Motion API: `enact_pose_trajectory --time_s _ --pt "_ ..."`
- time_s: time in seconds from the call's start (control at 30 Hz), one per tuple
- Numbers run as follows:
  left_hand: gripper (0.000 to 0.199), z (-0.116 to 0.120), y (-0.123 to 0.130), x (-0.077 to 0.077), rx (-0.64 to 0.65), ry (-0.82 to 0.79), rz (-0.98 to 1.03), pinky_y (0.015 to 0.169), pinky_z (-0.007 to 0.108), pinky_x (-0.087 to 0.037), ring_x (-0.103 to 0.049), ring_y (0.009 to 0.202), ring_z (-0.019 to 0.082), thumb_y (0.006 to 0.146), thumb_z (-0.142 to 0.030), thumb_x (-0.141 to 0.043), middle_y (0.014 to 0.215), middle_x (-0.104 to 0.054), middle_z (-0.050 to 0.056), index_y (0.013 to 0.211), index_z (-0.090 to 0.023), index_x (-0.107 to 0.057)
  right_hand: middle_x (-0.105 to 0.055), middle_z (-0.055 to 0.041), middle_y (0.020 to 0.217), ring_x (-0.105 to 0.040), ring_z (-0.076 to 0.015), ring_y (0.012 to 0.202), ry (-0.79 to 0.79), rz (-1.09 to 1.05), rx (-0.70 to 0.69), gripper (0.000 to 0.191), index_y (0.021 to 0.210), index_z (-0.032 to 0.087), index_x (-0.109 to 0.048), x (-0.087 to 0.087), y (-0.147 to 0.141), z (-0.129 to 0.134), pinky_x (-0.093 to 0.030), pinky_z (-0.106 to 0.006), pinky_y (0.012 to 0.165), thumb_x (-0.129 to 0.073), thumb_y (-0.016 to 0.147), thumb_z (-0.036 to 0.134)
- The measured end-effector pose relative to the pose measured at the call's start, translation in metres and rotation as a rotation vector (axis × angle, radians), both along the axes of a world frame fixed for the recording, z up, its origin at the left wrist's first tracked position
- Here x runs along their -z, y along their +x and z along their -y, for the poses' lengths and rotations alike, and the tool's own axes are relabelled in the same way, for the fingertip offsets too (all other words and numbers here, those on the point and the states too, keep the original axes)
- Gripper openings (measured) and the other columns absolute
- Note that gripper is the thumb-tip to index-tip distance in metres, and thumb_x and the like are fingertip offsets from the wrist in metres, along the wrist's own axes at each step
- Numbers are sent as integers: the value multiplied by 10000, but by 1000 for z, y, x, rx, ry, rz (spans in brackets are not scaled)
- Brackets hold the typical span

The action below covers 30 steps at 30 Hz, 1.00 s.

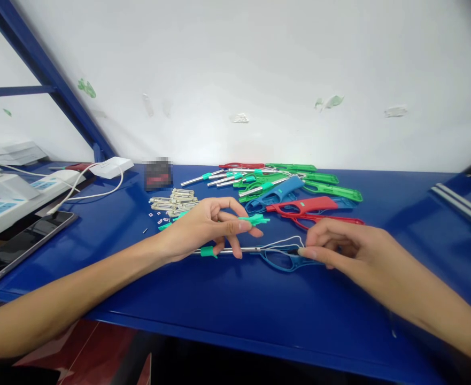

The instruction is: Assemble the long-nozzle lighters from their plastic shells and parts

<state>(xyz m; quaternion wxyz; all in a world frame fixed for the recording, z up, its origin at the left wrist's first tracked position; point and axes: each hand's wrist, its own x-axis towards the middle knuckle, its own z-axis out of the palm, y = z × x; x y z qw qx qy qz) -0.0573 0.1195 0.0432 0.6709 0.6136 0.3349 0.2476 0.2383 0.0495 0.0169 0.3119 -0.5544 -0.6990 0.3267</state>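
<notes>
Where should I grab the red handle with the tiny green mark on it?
I'd pinch the red handle by its broad, solid right end, coming from above. That end looks chunky, while the other end narrows past an open loop. Another red piece lies along its near side, so reaching down from above should help you avoid dragging that along.

The single head view looks forward and slightly down across the table (227,305) to the wall (267,64) beyond. It sits close, above and behind the left hand (203,224) and right hand (353,248), and takes in some floor (86,347) at bottom left.
</notes>
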Motion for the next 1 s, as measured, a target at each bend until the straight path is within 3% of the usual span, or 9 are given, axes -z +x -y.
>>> enact_pose_trajectory --time_s 0.23,0.43,0.53,0.7,0.9,1.0 --pt "195 6 3 0 -124 192 -79 406 133 -324 -563 531 52 837 -256 -913 777 -772 1 903 -162 -755 -721 18 804 -657 -163 705 0 -17 -2 325 913 285 -721 -2 0 -1 -501 -282 644 -777 911 606" --pt "151 20 9 1 -96 265 -37 511 164 -482 -631 541 63 916 -284 -837 808 -785 17 922 -151 -766 -733 28 844 -657 -147 711 4 -15 -4 279 927 298 -726 -1 2 -1 -497 -271 639 -768 927 574" --pt "156 31 14 3 -140 330 -73 502 186 -497 -625 498 74 911 -283 -828 760 -765 13 917 -148 -750 -742 22 859 -656 -146 697 10 -17 -9 283 926 294 -730 -2 2 -1 -503 -276 629 -762 926 575" --pt "171 42 23 10 -218 596 -244 460 212 -424 -576 479 96 938 -327 -778 591 -641 -24 890 -165 -756 -774 -5 903 -696 -174 738 20 -33 -6 286 968 286 -728 -3 0 -1 -538 -299 664 -771 917 564" --pt "97 35 40 12 -199 950 -327 523 239 -404 -474 480 83 951 -248 -705 571 -586 -60 866 -199 -708 -777 -5 846 -714 -192 721 21 -37 5 283 1071 290 -732 -3 -1 -2 -543 -307 635 -763 919 526" --pt "122 30 46 16 -181 1012 -350 533 246 -388 -472 500 88 971 -272 -703 605 -605 -53 871 -201 -696 -780 0 839 -718 -189 711 33 -40 14 271 1080 293 -740 -3 -1 -2 -554 -306 636 -759 918 509"
